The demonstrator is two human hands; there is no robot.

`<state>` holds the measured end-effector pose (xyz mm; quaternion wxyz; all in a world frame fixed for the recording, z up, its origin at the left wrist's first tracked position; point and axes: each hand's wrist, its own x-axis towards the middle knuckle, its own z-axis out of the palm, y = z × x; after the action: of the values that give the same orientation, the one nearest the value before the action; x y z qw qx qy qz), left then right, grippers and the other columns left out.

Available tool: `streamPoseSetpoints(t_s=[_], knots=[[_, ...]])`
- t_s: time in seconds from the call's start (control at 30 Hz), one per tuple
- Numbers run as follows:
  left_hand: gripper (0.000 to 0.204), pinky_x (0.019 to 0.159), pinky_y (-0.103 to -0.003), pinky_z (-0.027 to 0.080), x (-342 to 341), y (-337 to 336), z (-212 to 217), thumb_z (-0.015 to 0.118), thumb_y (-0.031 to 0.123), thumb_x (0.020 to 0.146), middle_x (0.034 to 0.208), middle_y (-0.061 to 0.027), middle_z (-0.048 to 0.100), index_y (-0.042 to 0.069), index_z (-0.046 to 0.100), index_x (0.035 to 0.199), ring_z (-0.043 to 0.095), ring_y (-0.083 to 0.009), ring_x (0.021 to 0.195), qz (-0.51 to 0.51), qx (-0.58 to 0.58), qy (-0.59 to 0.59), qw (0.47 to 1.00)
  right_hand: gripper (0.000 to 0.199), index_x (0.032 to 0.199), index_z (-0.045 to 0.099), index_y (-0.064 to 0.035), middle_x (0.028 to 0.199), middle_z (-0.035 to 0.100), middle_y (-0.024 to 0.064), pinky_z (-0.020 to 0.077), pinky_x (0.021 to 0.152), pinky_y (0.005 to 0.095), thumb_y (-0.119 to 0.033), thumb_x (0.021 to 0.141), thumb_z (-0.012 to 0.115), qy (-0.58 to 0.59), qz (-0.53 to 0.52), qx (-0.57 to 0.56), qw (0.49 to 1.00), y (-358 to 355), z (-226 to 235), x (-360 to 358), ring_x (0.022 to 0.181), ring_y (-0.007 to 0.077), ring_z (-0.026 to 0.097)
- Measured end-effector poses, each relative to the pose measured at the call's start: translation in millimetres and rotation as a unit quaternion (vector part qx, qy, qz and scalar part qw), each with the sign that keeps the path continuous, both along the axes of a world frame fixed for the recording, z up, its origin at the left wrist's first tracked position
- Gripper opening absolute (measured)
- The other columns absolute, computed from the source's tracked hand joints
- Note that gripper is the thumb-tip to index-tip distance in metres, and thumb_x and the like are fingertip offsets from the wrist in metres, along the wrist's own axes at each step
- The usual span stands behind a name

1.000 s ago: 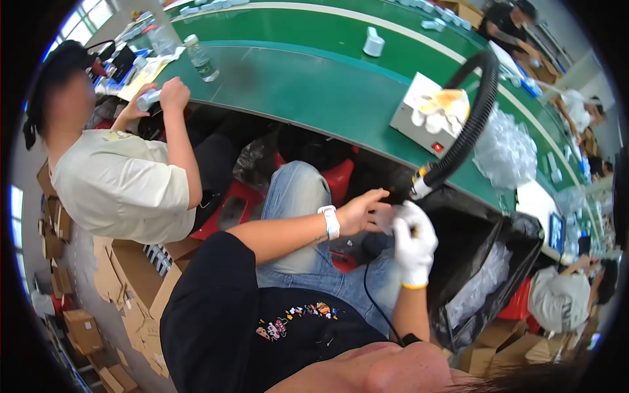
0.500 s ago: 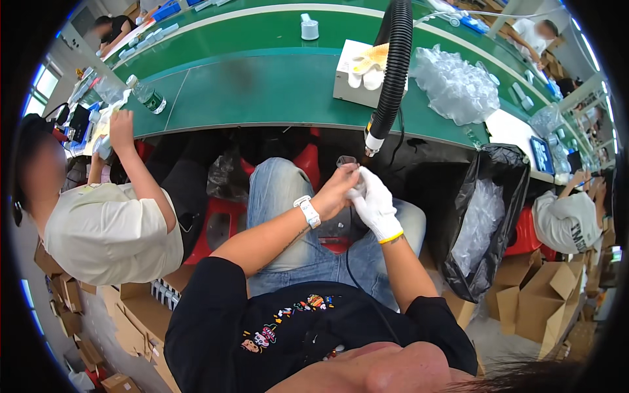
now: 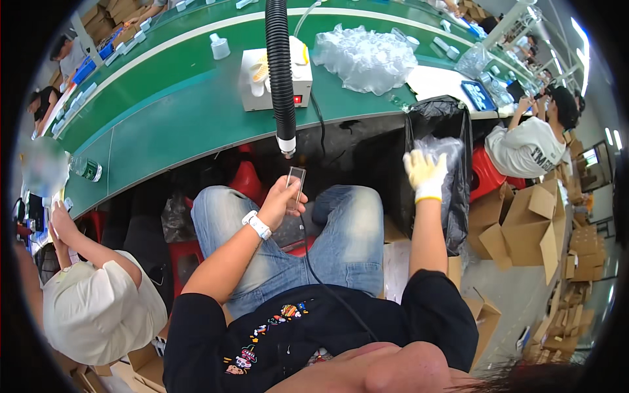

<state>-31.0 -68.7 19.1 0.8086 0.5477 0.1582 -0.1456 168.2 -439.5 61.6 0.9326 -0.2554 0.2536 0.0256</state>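
Note:
My bare left hand (image 3: 283,202) is closed around a small transparent rectangular plastic box (image 3: 297,175), held upright above my lap. Just above the box hangs the metal tip (image 3: 286,147) of a black ribbed hose (image 3: 279,72), not touching it. On the right, my right hand (image 3: 426,171) wears a white knitted glove and has its fingers spread. It is over the mouth of a black plastic bag (image 3: 464,167), beside the transparent plastic pieces (image 3: 451,219) inside. Nothing shows in that hand, though its palm side is hidden.
A white box-shaped device (image 3: 259,101) with gloves on top stands on the green bench (image 3: 170,141). Right of it lies a heap of transparent plastic pieces (image 3: 363,60). A co-worker (image 3: 101,301) sits close on my left. Open cartons (image 3: 534,226) stand beyond the bag.
My hands have parted: the right moved from the box out over the black bag and spread its fingers. The left still holds the box. My view has swung to the right.

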Motion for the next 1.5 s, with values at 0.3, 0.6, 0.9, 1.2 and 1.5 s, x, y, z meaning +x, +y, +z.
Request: streamPoseSetpoints(t_s=[0.3, 0.6, 0.9, 1.2, 1.5], knots=[[0.043, 0.066, -0.033, 0.055, 2, 31, -41, 0.047, 0.052, 0.107, 0.1, -0.0021, 0.068, 0.015, 0.061, 0.124, 0.068, -0.0163, 0.08, -0.019, -0.287, 0.045, 0.957, 0.061, 0.145, 0.054, -0.0049, 0.141, 0.059, 0.0122, 0.0498, 0.106, 0.0417, -0.016, 0.089, 0.078, -0.251, 0.279, -0.463, 0.803, 165, -78, -165, 0.132, 0.0266, 0.056], [0.037, 0.059, -0.03, 0.049, -2, 3, -38, 0.052, 0.046, 0.106, 0.091, -0.0009, 0.066, 0.013, 0.062, 0.118, 0.063, -0.0123, 0.073, 0.153, -0.085, -0.07, 0.982, 0.105, 0.159, 0.032, -0.0087, 0.16, 0.039, 0.018, 0.0437, 0.115, 0.0443, -0.014, 0.07, 0.087, -0.31, 0.469, -0.393, 0.728, 227, -70, -148, 0.145, 0.0351, 0.044], [0.04, 0.072, -0.03, 0.053, -16, 18, -34, 0.046, 0.041, 0.107, 0.107, -0.0062, 0.073, 0.008, 0.068, 0.116, 0.068, -0.0157, 0.089, -0.094, 0.056, 0.067, 0.992, 0.087, 0.146, 0.053, -0.0081, 0.137, 0.062, 0.0204, 0.0485, 0.109, 0.0447, -0.019, 0.067, 0.088, -0.584, 0.305, -0.672, 0.337, 204, -4, -168, 0.125, 0.0367, 0.062], [0.045, 0.079, -0.036, 0.056, -11, 11, -41, 0.052, 0.044, 0.103, 0.112, -0.0064, 0.077, 0.009, 0.073, 0.122, 0.07, -0.0186, 0.092, -0.039, 0.141, -0.025, 0.989, 0.028, 0.115, 0.055, -0.009, 0.096, 0.063, 0.002, 0.0559, 0.071, 0.0277, -0.008, 0.095, 0.074, -0.346, 0.188, -0.517, 0.76, 169, -31, -33, 0.078, 0.0123, 0.063], [0.044, 0.089, -0.046, 0.056, -31, -2, -52, 0.059, 0.043, 0.097, 0.108, -0.015, 0.077, 0.01, 0.071, 0.125, 0.072, -0.0365, 0.101, -0.361, 0.49, -0.145, 0.781, 0.043, 0.126, 0.053, -0.0034, 0.106, 0.068, 0.009, 0.0552, 0.087, 0.0302, -0.016, 0.093, 0.077, -0.427, 0.118, -0.555, 0.705, 235, 20, 88, 0.094, 0.0169, 0.067]])
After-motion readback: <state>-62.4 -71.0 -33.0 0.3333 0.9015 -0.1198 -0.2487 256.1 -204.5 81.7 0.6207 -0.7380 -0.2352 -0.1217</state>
